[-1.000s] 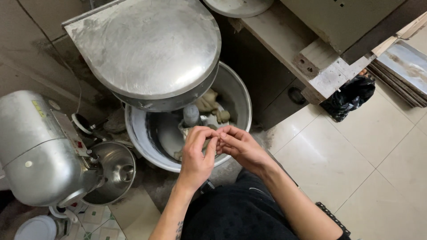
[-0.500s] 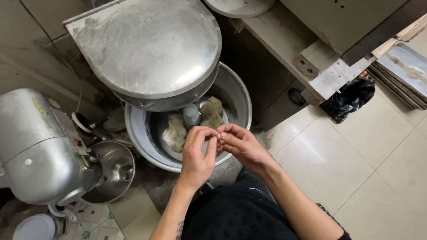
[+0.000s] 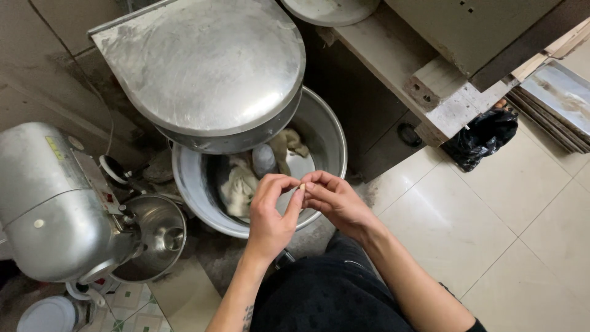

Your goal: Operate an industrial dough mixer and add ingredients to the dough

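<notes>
My left hand [image 3: 270, 215] and my right hand [image 3: 335, 203] meet fingertip to fingertip just above the near rim of a big steel mixing bowl [image 3: 326, 132]. A tiny pale bit of dough [image 3: 302, 186] is pinched between the fingertips of both hands. Inside the bowl, pale dough [image 3: 238, 187] lies on the left and a darker lump [image 3: 289, 144] at the back, around a grey mixing shaft [image 3: 264, 160]. The mixer's round steel head [image 3: 203, 67] hangs over the bowl's far half and hides that part.
A smaller steel mixer [image 3: 49, 203] with its own bowl [image 3: 157, 237] stands at the left. A white lidded tub [image 3: 46, 315] sits at the lower left. A black plastic bag [image 3: 482, 135] lies by a worn bench [image 3: 430, 80]. Beige floor tiles [image 3: 504, 227] spread to the right.
The dough in the big bowl has turned and changed place from frame to frame. My hands stay together at the rim, with the fingertips shifting slightly.
</notes>
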